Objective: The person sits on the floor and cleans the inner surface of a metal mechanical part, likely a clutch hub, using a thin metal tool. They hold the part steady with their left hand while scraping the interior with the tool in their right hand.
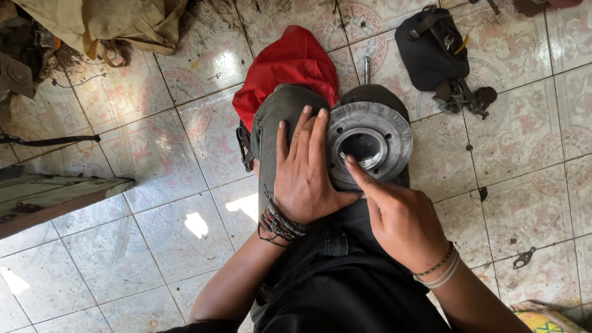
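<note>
A round grey metal part point(379, 131) with a wide central bore rests on my knees, against dark trousers. My left hand point(303, 169) lies flat along its left rim, fingers stretched out and pressing on the part and my knee. My right hand point(394, 216) reaches in from below, index finger extended with its tip at the lower edge of the bore; the other fingers are curled. Both wrists carry bracelets.
A red cloth point(290, 65) lies on the patterned tile floor beyond my knees. A black bag with metal pieces point(435, 52) sits at the upper right, tan fabric point(105, 24) at the upper left, a plank point(55, 197) at the left, a small metal bracket point(523, 258) at the right.
</note>
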